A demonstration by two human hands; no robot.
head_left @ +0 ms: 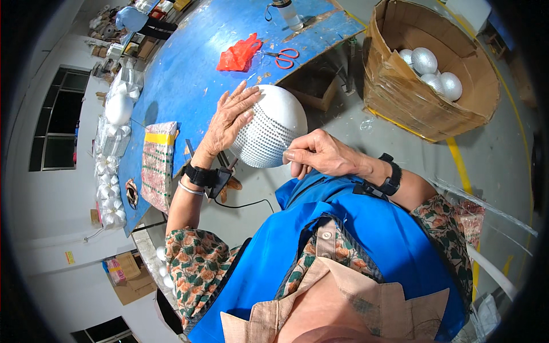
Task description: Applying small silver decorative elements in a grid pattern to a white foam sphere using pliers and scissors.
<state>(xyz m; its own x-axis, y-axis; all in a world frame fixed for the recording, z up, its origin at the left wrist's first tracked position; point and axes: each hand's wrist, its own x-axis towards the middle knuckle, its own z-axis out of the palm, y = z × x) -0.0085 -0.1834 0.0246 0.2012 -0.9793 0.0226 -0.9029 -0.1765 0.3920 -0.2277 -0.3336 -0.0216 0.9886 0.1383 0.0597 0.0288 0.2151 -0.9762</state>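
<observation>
A large white ball point(274, 123) with rows of small silvery dots over its lower part is in front of me at the table edge. My left hand point(231, 120) lies along its upper left side, fingers stretched out and spread against the surface. At the ball's lower right edge, my right hand point(321, 153) is closed, thumb against bent fingers. Whatever is in that pinch is too small to make out. The top of the ball is plain white. What supports the ball from below is hidden.
The blue table point(191, 63) carries a red plastic bag point(239, 54), red-handled scissors point(284, 58), a clear bottle point(289, 16) and a wrapped package point(158, 166). To the right stands a large cardboard box point(400, 94) with several silvery balls point(424, 60). A person point(137, 22) is far left.
</observation>
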